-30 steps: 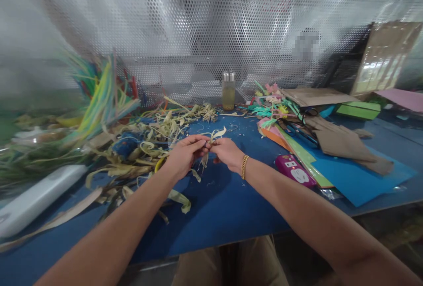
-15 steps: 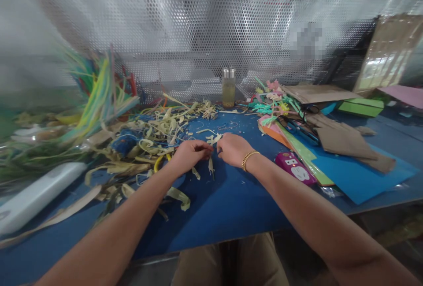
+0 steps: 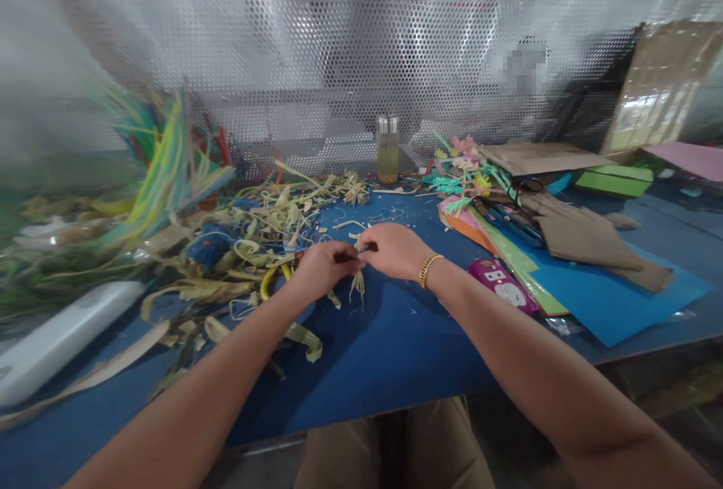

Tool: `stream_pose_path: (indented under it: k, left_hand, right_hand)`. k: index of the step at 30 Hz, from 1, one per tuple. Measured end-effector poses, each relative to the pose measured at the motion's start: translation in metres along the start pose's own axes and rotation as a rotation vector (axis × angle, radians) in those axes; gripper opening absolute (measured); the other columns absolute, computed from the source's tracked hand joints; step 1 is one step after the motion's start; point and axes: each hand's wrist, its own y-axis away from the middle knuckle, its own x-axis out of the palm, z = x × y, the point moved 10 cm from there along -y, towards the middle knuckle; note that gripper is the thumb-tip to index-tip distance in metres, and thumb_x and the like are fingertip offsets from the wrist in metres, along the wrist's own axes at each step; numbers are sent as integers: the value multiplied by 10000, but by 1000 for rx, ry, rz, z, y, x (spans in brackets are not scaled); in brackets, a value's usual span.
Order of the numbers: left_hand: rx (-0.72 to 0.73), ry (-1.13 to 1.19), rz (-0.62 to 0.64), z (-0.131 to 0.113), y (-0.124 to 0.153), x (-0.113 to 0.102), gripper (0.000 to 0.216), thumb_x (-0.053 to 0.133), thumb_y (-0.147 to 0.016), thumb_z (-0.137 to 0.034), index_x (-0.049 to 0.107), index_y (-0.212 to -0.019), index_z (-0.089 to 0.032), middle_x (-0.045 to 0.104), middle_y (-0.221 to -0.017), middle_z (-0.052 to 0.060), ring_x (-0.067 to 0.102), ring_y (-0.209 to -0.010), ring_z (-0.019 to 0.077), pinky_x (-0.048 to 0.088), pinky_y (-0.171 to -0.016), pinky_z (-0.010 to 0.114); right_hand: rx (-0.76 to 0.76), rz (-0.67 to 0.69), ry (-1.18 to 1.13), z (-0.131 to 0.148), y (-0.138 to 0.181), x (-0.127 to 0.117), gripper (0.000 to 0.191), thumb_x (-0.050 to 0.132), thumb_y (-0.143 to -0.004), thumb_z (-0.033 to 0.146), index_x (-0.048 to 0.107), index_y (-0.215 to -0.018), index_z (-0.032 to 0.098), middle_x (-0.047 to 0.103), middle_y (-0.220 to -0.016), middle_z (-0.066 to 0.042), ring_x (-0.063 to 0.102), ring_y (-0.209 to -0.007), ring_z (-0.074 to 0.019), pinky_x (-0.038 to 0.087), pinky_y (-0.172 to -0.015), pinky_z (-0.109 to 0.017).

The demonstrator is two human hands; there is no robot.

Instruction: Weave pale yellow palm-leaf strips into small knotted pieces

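Observation:
Over the middle of the blue table, my left hand [image 3: 326, 269] pinches a small bundle of pale dried husk strips [image 3: 358, 288], whose frayed ends hang below the fingertips. My right hand [image 3: 392, 250], with a gold bracelet [image 3: 428, 270] at its wrist, meets it there, thumb and forefinger pinched at the bundle's upper part. The fingers hide most of what lies between them. Beside my left hand a yellow-handled tool [image 3: 266, 282] lies partly under loose husk strips [image 3: 282, 219].
Husk strips and a blue ball of thread [image 3: 210, 245] cover the left, near a long white object [image 3: 71, 334]. A bottle [image 3: 387, 150] stands at the back, before a perforated metal screen [image 3: 316, 44]. Blue paper [image 3: 610, 316], brown cardboard [image 3: 587, 236] and a purple device [image 3: 502, 285] lie right.
My right hand has shifted slightly left, and its fingertips now meet those of my left hand. The hanging husk ends look more spread.

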Motion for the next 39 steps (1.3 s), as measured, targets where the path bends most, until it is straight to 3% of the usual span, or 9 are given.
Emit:
stream_pose_path:
  k: [2,6,9,14,17,24,28,34,39]
  left_hand:
    - [-1,44,13,1,0,1,210,738,-627,-372,658,-621,-178,631,-569,7,561,-545,153,424,-541,257]
    - [-55,226,133,1,1,13,203,753,-627,-358,648,-657,-187,656,-613,24,626,-611,176,511,-619,297]
    - [-67,246,219,-1,3,18,186,715,-675,-367,653,-700,-194,683,-661,40,643,-621,176,531,-624,305]
    - [-79,278,304,-1,7,15,151,647,-752,-346,614,-749,-199,699,-747,36,674,-701,170,547,-672,296]
    - [-102,310,369,0,12,14,143,666,-753,-320,600,-778,-196,717,-825,49,689,-778,178,553,-725,313]
    - [-214,244,453,8,18,0,209,687,-758,-331,547,-807,-184,718,-878,36,693,-842,174,550,-773,314]
    - [-227,170,381,9,16,-12,226,679,-760,-348,529,-801,-184,711,-817,20,681,-760,154,541,-681,274]
    - [-197,145,379,6,14,-7,225,659,-769,-358,520,-802,-184,710,-808,27,678,-733,151,533,-647,267]
    - [-204,184,336,12,11,-9,218,656,-752,-332,517,-820,-180,706,-812,32,684,-730,159,536,-664,285]
  right_hand:
    - [-33,-33,-115,3,-1,-3,90,599,-768,204,689,-769,193,667,-766,-30,533,-677,-134,352,-622,-262]
    - [-142,-44,-273,11,-3,-3,459,449,-737,18,635,-1127,172,677,-1062,-62,587,-825,-130,427,-743,-259]
    - [-173,8,-301,13,-5,7,597,419,-679,-37,604,-1203,181,649,-1169,-71,591,-935,-151,441,-822,-285]
    - [5,126,-519,-2,-6,32,672,408,-675,-16,517,-1293,225,593,-1259,-78,548,-546,-62,477,-584,-261]
    - [51,166,-612,-5,-6,44,687,414,-666,-18,492,-1303,228,607,-1217,-82,519,-476,-47,464,-504,-247]
    - [-98,189,-352,9,-5,46,298,461,-780,33,636,-988,155,660,-821,-30,586,-674,-108,462,-647,-246]
    - [-90,120,-296,7,-6,40,160,570,-807,145,669,-933,147,680,-842,-32,603,-762,-115,443,-720,-239]
    - [19,66,-318,-5,-5,40,92,591,-804,178,679,-829,171,643,-684,20,566,-623,-90,420,-659,-224]
    - [-29,-81,-163,5,-3,24,53,563,-793,137,611,-789,159,603,-840,-29,557,-772,-124,420,-725,-250]
